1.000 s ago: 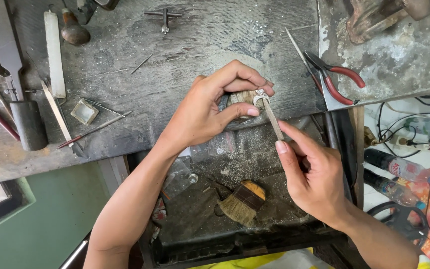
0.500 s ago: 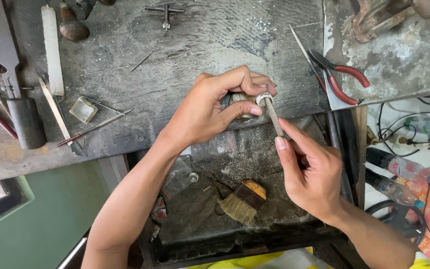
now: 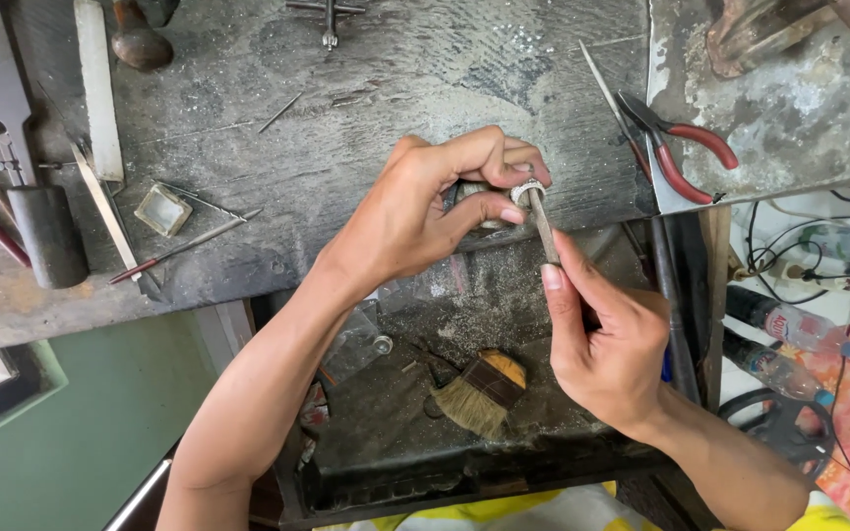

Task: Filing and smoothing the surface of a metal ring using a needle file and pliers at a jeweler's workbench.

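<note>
- The grey workbench (image 3: 366, 88) is filling the upper two thirds of the frame; its surface is scratched and dusted with filings.
- Below it, at lower centre, a dark catch tray (image 3: 504, 285) is sitting open beneath the bench edge, holding grit and a small bristle brush (image 3: 479, 388).
- The left hand (image 3: 425, 211), at centre frame, is pinching a small silver ring (image 3: 526, 189) between thumb and curled fingers, bracing it against what appears to be a bench peg; the peg itself is mostly hidden by the fingers.
- The right hand (image 3: 607, 344), at lower right, is gripping a slim file (image 3: 543, 224) with thumb and forefinger closed along its shaft, the tip passing through the ring.
- Step in hand, as judged: filing the inside of the ring. The next stroke is calling for a steady pinch and a short, straight push, with the ring turned little by little.
- Red-handled pliers (image 3: 676, 147) are lying at upper right, near the working point but apart from it.
- A dark cylindrical tool (image 3: 46, 236), a white stick (image 3: 98, 88) and a small square dish (image 3: 163, 209) are lying at upper left, well apart.
- Nothing is obstructing the file's path; the left fingertips are sitting closest to it.
</note>
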